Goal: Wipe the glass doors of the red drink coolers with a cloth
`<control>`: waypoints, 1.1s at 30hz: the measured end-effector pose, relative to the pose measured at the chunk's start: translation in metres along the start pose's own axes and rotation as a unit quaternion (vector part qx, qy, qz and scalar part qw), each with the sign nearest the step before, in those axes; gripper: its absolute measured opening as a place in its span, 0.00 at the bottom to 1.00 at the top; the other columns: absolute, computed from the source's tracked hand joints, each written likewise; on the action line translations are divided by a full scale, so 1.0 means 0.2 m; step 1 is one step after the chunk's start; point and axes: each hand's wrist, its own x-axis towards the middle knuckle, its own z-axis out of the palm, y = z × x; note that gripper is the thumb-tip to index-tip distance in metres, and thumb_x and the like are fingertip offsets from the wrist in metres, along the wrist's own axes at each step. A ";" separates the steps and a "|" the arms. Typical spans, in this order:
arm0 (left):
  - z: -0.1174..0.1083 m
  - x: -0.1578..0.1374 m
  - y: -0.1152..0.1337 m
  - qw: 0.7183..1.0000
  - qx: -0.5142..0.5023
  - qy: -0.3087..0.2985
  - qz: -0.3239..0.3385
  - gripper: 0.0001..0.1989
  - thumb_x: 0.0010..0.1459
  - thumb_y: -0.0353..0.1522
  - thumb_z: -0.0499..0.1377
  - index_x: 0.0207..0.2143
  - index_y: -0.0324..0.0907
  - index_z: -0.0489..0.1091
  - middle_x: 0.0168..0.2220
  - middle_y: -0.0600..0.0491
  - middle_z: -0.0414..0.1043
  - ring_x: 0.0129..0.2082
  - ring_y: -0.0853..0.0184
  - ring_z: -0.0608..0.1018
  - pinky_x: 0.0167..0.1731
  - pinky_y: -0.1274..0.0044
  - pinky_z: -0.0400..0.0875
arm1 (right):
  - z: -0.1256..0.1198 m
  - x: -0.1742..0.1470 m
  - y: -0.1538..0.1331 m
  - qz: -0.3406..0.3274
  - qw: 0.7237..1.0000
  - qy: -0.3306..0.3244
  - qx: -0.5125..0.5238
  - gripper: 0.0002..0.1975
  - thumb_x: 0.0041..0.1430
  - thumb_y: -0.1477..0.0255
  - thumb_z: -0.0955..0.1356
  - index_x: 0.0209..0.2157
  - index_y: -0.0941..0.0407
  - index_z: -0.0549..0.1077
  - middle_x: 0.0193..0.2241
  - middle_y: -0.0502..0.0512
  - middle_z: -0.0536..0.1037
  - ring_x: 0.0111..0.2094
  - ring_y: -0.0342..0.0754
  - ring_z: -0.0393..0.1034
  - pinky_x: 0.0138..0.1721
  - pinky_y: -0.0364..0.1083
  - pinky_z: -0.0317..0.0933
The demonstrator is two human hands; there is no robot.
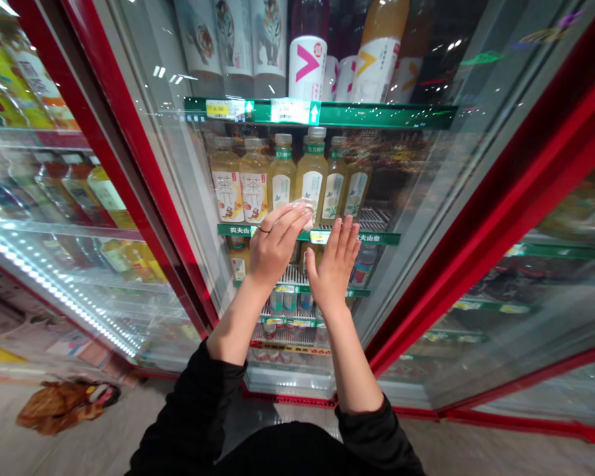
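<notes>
My left hand point(272, 246), with a ring on one finger, has its fingertips closed over a crumpled white tissue or thin cloth point(306, 211). It is held up at the glass door point(421, 185) of a red-framed drinks fridge. Just to its right, my right hand point(333, 266) is flat with fingers stretched upward, at or very near the same glass; contact is hard to tell. Behind the glass, a row of yellowish tea bottles point(335, 186) stands on a shelf with a green edge strip point(384, 238).
Tall bottles with white labels point(307, 66) fill the shelf above. Red door frames point(143, 172) run down both sides. Another lit drinks cabinet point(79, 264) is at left. On the floor at lower left lies a brown bag-like bundle point(59, 404).
</notes>
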 end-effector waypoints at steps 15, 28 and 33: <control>-0.08 -0.09 -0.14 0.999 0.006 0.035 -0.033 0.21 0.73 0.24 0.62 0.63 0.49 0.75 0.56 0.54 0.85 0.62 0.66 0.81 0.66 0.69 0.74 | 0.06 -0.01 -0.22 -0.035 0.999 -0.032 0.005 0.49 0.78 0.58 0.61 0.79 0.50 0.19 0.84 0.60 0.33 0.84 0.60 0.31 0.79 0.72 0.46; -0.14 -0.18 -0.20 0.994 -0.007 0.040 -0.105 0.18 0.75 0.26 0.59 0.61 0.52 0.77 0.56 0.54 0.85 0.61 0.64 0.82 0.68 0.64 0.73 | 0.14 -0.01 -0.29 -0.026 0.999 -0.026 -0.008 0.47 0.78 0.58 0.60 0.79 0.51 0.20 0.84 0.60 0.32 0.84 0.62 0.29 0.79 0.75 0.37; -0.18 -0.09 -0.32 0.991 -0.003 0.035 -0.132 0.16 0.76 0.29 0.59 0.59 0.52 0.78 0.57 0.53 0.85 0.63 0.63 0.81 0.71 0.62 0.71 | 0.12 -0.01 -0.29 -0.027 0.999 -0.022 0.002 0.50 0.76 0.55 0.62 0.80 0.51 0.21 0.84 0.61 0.32 0.84 0.63 0.27 0.79 0.76 0.40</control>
